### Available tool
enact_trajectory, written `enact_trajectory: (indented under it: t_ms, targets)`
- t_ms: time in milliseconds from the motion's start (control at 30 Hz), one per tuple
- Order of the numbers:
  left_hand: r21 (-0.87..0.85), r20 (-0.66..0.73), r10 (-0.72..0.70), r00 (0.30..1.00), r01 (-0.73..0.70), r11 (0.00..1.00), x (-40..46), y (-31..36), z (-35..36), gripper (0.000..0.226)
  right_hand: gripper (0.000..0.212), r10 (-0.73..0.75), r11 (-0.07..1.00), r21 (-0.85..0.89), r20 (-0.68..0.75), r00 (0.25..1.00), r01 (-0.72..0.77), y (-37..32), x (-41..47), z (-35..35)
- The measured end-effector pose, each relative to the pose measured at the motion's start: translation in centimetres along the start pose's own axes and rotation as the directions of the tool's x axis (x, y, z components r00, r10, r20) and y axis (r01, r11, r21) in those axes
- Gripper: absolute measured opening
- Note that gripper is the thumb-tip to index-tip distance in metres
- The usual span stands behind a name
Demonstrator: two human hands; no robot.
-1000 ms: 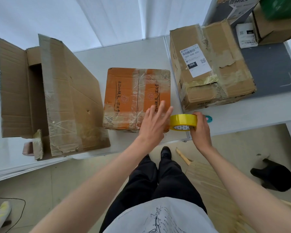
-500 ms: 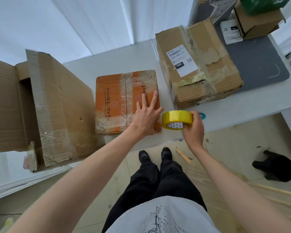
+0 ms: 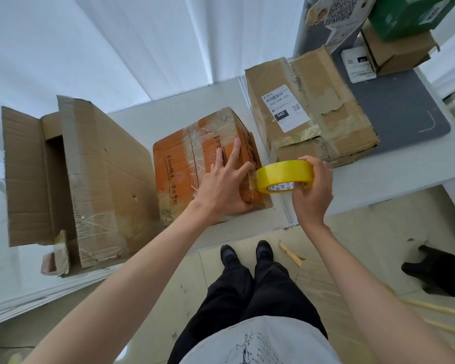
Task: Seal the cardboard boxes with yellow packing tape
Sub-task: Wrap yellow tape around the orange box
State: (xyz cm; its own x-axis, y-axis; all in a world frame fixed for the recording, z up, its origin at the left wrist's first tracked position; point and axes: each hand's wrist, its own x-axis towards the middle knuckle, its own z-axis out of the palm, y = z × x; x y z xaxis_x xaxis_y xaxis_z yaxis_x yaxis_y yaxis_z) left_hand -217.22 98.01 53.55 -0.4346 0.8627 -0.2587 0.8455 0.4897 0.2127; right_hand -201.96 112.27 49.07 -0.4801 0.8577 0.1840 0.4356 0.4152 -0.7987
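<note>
Head camera looks down on the orange cardboard box [image 3: 195,158] near the tabletop's [image 3: 168,106] front edge, tilted, old clear tape across its top. Left hand [image 3: 221,187] is spread flat on that top, fingers straight, thumb over the near right corner. Right hand [image 3: 310,195] grips the yellow packing tape roll [image 3: 284,174], fingers curled round it, the roll right against the box's right side. On the left, well apart, a large open cardboard box [image 3: 71,174] with flaps up. At the right, straddling onto a grey mat [image 3: 405,111], a brown taped box [image 3: 310,111] with a white shipping label [image 3: 284,107].
</note>
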Motion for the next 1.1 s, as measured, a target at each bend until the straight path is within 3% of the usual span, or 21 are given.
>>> enact_trajectory:
  t_ms: [167, 400, 667, 900, 1033, 1100]
  targets:
    - [-0.128, -0.138, -0.027, 0.99, 0.009, 0.992, -1.6, -1.1, -1.0, 0.084, 0.047, -0.17, 0.985, 0.003, -0.015, 0.985, 0.17, -3.1, 1.6, -0.3]
    - [-0.3, -0.285, -0.132, 0.949, 0.043, 0.953, -4.0, -3.1, -1.2, 0.091, 0.048, -0.354, 0.929, -0.085, 0.069, 0.933, 0.359, -7.2, 3.3, 0.6]
    - [-0.552, -0.461, -0.219, 0.86, -0.084, 0.829, -7.5, -6.2, -0.2, 0.086, 0.038, -0.623, 0.763, -0.081, 0.174, 0.763, 0.641, -13.2, 3.1, 1.8]
    - [-0.669, -0.499, -0.351, 0.792, -0.094, 0.738, -7.5, -7.8, 0.7, 0.08, 0.041, -0.692, 0.679, -0.075, 0.265, 0.671, 0.73, -16.6, 3.4, 3.3]
    - [-0.712, -0.455, -0.378, 0.806, -0.074, 0.698, -8.6, -8.7, 1.4, 0.081, 0.051, -0.644, 0.732, 0.042, 0.367, 0.671, 0.68, -17.2, 3.0, 4.5]
    - [-0.737, -0.408, -0.414, 0.814, -0.026, 0.676, -9.3, -9.0, 1.2, 0.092, 0.054, -0.612, 0.761, 0.116, 0.453, 0.648, 0.638, -17.3, 2.8, 5.3]
